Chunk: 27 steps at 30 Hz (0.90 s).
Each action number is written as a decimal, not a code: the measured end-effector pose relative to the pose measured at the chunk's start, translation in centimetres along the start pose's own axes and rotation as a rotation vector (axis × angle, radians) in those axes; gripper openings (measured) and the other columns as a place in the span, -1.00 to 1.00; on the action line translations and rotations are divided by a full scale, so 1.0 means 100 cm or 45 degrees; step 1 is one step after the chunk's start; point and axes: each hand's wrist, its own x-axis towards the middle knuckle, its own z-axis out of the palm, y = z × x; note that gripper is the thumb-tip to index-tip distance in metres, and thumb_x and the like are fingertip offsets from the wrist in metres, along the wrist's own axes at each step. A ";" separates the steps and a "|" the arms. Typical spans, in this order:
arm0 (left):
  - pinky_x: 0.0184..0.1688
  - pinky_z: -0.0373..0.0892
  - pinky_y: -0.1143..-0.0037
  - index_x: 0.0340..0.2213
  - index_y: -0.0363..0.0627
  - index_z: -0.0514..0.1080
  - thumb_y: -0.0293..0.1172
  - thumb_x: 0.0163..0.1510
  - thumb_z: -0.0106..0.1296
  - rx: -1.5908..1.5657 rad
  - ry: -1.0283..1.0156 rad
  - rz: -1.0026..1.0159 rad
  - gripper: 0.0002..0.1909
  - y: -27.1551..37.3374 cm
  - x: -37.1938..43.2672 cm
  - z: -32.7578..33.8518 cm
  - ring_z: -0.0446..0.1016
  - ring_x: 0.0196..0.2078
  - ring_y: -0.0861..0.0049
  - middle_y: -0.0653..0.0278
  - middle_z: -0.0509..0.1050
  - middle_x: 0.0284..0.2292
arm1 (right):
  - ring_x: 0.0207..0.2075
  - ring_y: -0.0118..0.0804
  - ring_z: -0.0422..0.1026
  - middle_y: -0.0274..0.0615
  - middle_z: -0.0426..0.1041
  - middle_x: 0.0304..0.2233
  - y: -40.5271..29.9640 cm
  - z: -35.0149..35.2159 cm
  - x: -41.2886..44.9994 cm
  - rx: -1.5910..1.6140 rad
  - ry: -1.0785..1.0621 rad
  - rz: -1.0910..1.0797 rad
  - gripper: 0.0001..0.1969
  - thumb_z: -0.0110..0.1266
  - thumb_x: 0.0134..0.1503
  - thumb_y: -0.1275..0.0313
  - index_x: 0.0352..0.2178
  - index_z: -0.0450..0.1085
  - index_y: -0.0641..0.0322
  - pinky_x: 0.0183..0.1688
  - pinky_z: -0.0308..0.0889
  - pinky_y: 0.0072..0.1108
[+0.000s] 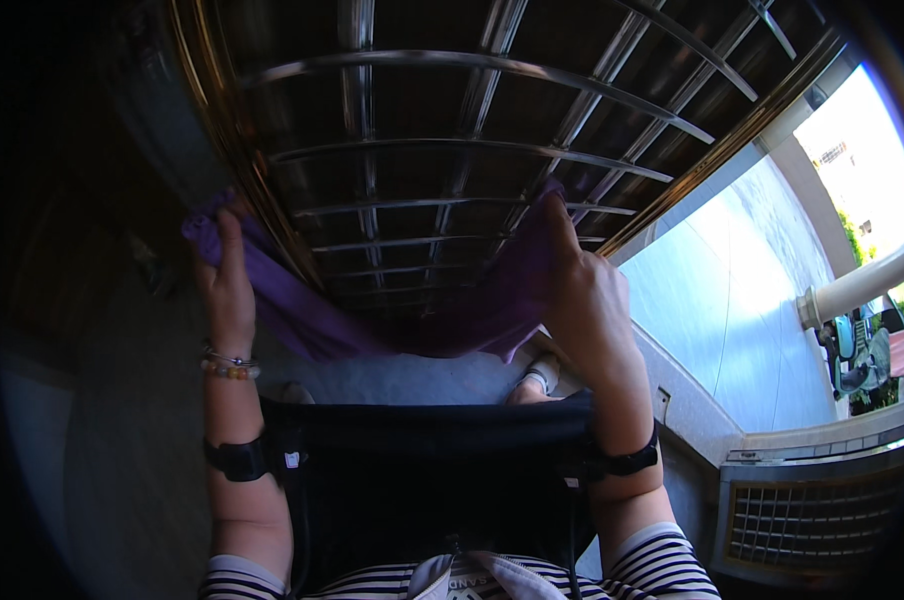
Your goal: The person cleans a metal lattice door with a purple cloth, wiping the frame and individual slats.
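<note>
A purple cloth [437, 334] hangs in a sagging curve between my two hands. At its left end my left hand [229, 277] grips a bunched part of it, beside the gold-coloured frame edge of a door panel. My right hand [583, 300] pushes the cloth's other end against the panel's metal grille [467, 146], with the index finger stretched upward. Dark panes lie behind the crossed bars. The fingertips of my left hand are partly hidden by the cloth.
On the right, a doorway opens onto a bright tiled floor [722, 300], with a pale round column [864, 289] and a parked scooter [849, 360] beyond. A second grille panel [812, 517] stands at lower right. Below me a foot [538, 379] is near the sill.
</note>
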 end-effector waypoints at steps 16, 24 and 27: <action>-0.07 0.14 0.51 -0.21 -0.18 0.29 -0.07 0.10 -0.30 0.008 -0.054 -0.056 -0.57 0.002 -0.001 -0.002 0.27 -0.12 0.53 0.27 0.33 -0.20 | -0.64 -0.03 0.41 0.04 0.37 -0.71 -0.007 0.008 0.012 0.014 0.116 0.021 -0.40 -0.14 -0.10 0.47 0.00 -0.10 0.48 -0.58 0.31 -0.40; -0.09 0.16 0.53 -0.24 -0.17 0.30 -0.06 0.09 -0.29 0.081 0.029 -0.029 -0.58 0.005 -0.002 0.005 0.28 -0.14 0.56 0.29 0.35 -0.22 | -0.68 -0.08 0.39 0.00 0.36 -0.73 -0.003 0.003 0.003 -0.034 -0.029 0.024 -0.39 -0.13 -0.11 0.48 -0.01 -0.10 0.54 -0.64 0.28 -0.44; -0.09 0.16 0.52 -0.23 -0.19 0.30 -0.06 0.09 -0.29 0.052 0.021 -0.044 -0.57 0.000 0.001 -0.001 0.28 -0.14 0.56 0.29 0.34 -0.22 | -0.68 -0.09 0.39 0.02 0.37 -0.70 -0.014 0.005 0.005 -0.027 0.110 -0.017 -0.38 -0.11 -0.12 0.47 -0.01 -0.10 0.53 -0.65 0.28 -0.44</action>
